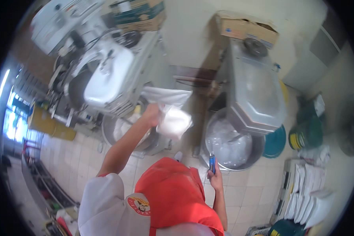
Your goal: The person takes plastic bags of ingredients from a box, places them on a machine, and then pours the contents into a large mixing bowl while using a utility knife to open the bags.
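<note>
My left hand [152,115] is closed on a white plastic bag [175,122], held up in front of me between two large mixers. Just behind it is a flat white sheet or bag flap [168,96]; I cannot tell whether they are one piece. My right hand [216,179] grips a blue utility knife [212,163], its tip pointing away from me. The knife is beside the near rim of the right mixer's metal bowl [257,155], which has clear plastic [230,143] in it. Partly behind my left forearm, the left mixer's bowl [106,131] contains something white.
The right mixer's grey housing [257,88] overhangs its bowl. The left mixer [141,67] carries a white tray [110,76]. A teal tub [275,142] and a green bucket [306,133] stand at the right, near stacked white sacks [308,190]. Cardboard boxes [246,30] are at the back.
</note>
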Demonstrator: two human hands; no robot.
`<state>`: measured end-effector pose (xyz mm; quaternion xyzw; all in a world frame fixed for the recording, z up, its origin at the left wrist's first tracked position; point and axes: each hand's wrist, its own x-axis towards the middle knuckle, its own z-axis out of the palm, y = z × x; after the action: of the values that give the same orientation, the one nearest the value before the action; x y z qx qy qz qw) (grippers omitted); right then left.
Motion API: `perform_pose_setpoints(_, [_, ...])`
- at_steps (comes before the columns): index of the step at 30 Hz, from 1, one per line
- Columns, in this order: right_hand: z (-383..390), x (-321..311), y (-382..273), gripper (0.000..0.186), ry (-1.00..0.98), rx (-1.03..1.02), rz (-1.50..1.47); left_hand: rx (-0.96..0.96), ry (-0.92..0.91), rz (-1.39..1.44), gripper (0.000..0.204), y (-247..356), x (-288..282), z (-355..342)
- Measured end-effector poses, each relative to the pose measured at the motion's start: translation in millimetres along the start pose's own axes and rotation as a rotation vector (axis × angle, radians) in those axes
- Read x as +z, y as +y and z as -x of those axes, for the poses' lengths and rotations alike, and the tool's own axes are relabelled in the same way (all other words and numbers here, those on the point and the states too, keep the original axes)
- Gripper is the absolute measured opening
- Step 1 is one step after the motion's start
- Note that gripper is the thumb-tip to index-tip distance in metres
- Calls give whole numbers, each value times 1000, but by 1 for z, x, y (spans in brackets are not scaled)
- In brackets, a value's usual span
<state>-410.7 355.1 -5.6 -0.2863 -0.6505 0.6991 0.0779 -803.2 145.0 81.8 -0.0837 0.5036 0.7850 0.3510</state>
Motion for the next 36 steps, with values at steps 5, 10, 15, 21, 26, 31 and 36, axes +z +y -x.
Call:
perform_pose_setpoints(5, [-33,50,-45,66,-409,289,210,-50,330,54,13,-28,-157,90])
perform_pose_setpoints(10, [-63,104,-163,59,-519,274,405,74,525,-433,47,-30,-255,115])
perform_pose_setpoints(15, [-76,266,-207,56,-609,284,556,87,538,-663,54,-6,-338,115])
perform_pose_setpoints(21, [-107,501,-54,56,-851,415,783,-33,581,-371,60,2,-415,51])
perform_pose_setpoints(26, [-82,569,-50,54,-755,330,864,-174,341,948,62,-78,-591,-16])
perform_pose_setpoints(31, [-78,573,-32,55,-676,421,772,-269,406,1131,58,-68,-554,-38])
perform_pose_setpoints(36, [-94,545,-5,55,-720,411,635,-226,370,910,47,-4,-496,-29])
